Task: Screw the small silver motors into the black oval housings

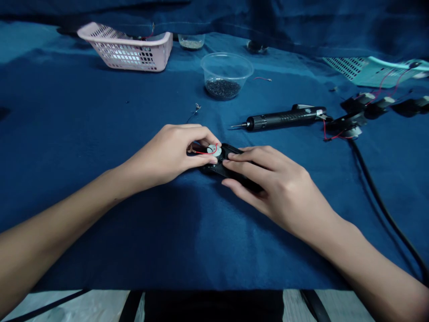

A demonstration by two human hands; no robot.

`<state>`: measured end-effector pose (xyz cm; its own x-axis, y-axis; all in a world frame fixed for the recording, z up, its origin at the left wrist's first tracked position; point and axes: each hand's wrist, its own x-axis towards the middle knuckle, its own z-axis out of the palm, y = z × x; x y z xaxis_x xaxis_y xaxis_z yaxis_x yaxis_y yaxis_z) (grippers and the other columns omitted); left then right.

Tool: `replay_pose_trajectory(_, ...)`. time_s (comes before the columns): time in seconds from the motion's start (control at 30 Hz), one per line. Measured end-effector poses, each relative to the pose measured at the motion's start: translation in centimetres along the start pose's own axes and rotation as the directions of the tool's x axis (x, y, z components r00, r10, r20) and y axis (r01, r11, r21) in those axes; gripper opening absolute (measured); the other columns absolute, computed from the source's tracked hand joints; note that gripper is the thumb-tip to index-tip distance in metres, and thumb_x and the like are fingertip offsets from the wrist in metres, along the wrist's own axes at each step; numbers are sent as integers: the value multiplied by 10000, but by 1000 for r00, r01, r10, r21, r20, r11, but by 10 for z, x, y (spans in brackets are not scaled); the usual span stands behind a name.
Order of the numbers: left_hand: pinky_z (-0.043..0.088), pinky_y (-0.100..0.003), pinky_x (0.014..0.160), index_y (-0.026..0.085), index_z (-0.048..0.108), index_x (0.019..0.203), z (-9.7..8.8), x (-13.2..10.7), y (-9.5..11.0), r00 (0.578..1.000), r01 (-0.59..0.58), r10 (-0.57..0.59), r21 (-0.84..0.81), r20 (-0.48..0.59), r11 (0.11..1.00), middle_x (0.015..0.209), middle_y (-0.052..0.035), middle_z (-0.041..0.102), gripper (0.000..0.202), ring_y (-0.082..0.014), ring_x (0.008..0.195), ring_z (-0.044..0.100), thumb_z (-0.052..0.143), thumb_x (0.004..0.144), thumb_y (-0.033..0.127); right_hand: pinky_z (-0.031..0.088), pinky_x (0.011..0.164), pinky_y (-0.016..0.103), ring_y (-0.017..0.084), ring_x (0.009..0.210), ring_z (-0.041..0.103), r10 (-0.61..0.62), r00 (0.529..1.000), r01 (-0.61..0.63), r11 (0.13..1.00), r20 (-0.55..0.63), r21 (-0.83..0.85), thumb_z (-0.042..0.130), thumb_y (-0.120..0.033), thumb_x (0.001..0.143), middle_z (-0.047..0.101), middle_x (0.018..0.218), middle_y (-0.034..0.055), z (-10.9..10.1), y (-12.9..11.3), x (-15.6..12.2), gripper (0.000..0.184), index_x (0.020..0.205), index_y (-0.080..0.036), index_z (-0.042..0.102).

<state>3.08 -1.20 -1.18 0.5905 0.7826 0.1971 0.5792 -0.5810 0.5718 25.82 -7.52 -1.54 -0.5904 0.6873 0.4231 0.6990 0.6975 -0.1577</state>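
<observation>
Pinching live: left hand [167, 154] holds silver disc [213, 150] with red wire [204, 153] | right hand [271, 183] grips black casing [217, 169] | both mid-cloth [100, 250], between hands | screwdriver [284, 118] far right

The right hand [278, 188] covers most of the black plastic casing [231, 151], leaving its shape hidden

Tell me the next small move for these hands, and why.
Probably press the round silver part down onto the black plastic housing with the left hand, keeping the red wire clear. The part appears to sit at the housing's end, and the right hand already steadies the housing.
</observation>
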Motion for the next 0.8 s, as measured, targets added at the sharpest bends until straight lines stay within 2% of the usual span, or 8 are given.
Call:
replay_pose_trajectory(0.47,471,-206,808,264,706,1062,0,0,0,1000,4,-4,-9,7,1000,1046,43,729,201,-136,920,672,683,876,338,585,914,408,257,1054,670,16,999,-16,1000,-31,6,652,-273,909,724,1098,120,2,-3,-1,259,1093,-109,734)
replay_pose_trajectory(0.8,472,-210,807,264,697,1074,-1,-2,1,1000,8,-8,0,1,1000,1081,34,725,210,-145,939,669,676,887,358,577,900,405,241,1018,660,52,998,-52,999,-29,7,643,-276,917,690,1156,130,0,-6,0,232,1094,-139,705)
